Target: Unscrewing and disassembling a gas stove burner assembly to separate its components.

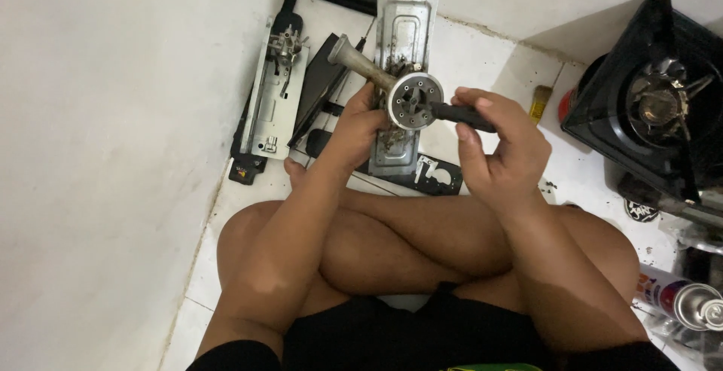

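Your crossed bare legs nearest on the white tiled floor (482,54), your left hand (354,126) gripping one round metal burner head with trumpet-shaped tube (410,100), your right hand (501,152) closed around one black-handled tool (463,115), two grey metal plates (403,17) beyond, one black portable stove (648,100) far right.

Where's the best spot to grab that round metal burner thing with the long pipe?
Probably the pipe just behind the round head of the burner, from the left, where the left hand holds it. It's narrow enough to wrap fingers around, and the head stays open.
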